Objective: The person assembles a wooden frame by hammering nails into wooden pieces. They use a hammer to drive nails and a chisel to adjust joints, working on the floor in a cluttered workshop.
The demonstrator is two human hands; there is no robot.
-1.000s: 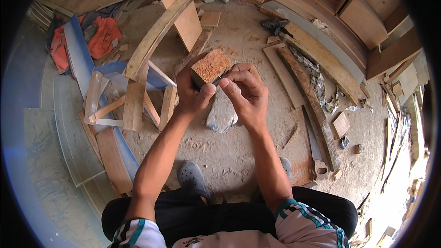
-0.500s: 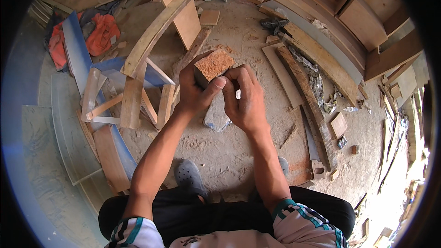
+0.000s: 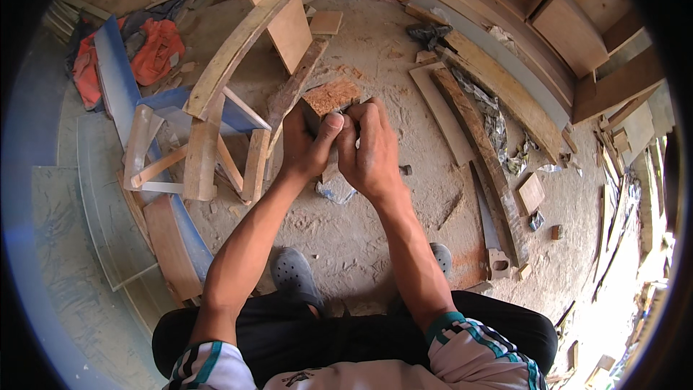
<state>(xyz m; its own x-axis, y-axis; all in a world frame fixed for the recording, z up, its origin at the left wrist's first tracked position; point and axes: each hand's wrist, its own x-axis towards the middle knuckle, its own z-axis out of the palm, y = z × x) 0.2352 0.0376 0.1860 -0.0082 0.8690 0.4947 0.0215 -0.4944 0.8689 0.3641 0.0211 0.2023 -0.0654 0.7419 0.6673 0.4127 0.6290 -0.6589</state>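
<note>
Toward twelve o'clock from centre, your left hand point(image 3: 304, 150) wraps its fingers around a rough, brown-topped block point(image 3: 332, 95). At five o'clock from it, your right hand point(image 3: 371, 155) curls its fingers in tight; whether they pinch anything, I cannot tell. At six o'clock lies a pale slab point(image 3: 336, 190).

Here's the block point(image 3: 333, 95), its top face coarse, fibrous and matt, like raw wood! Below it, a stone chunk point(image 3: 336, 190), rough and chalky; further below, a shoe point(image 3: 294, 274) in matt, rubbery plastic. Over to the block's right, crinkled, shiny sheeting point(image 3: 496, 128), foil or film, can't tell which, and a dull metal saw blade point(image 3: 486, 209). Left of the block, a rough-sawn timber beam point(image 3: 238, 54), a smooth blue-faced board point(image 3: 118, 61), and rumpled orange cloth point(image 3: 160, 49)!
</note>
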